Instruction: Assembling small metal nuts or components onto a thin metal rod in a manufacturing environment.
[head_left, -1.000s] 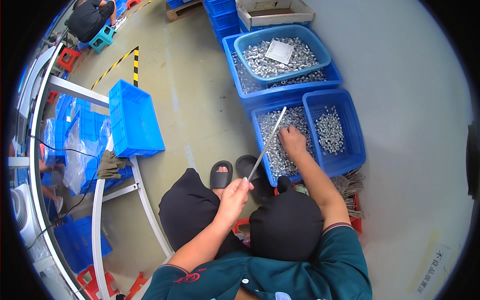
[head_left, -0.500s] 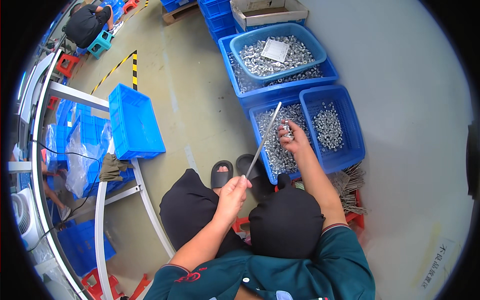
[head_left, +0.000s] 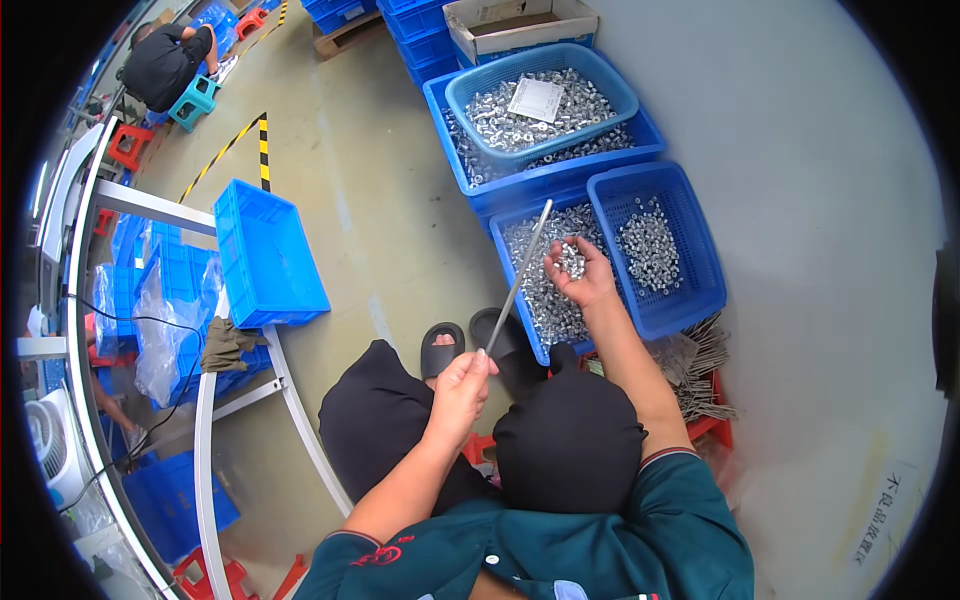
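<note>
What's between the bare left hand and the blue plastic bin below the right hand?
In the head view: a black slipper, crossed by the silver metal rod that the left hand holds.

A tan floor (head_left: 385, 170) is seen, marked toward its left edge with black-and-yellow tape (head_left: 264, 150). A wooden pallet (head_left: 347, 36), loaded with blue crates (head_left: 425, 52), is set toward its far edge, and a teal stool (head_left: 192, 103) is placed near its far left corner. Black sandals (head_left: 440, 360) are planted on it. Blue bins (head_left: 520, 196) are lined along its right edge; their undersides are hidden.
</note>
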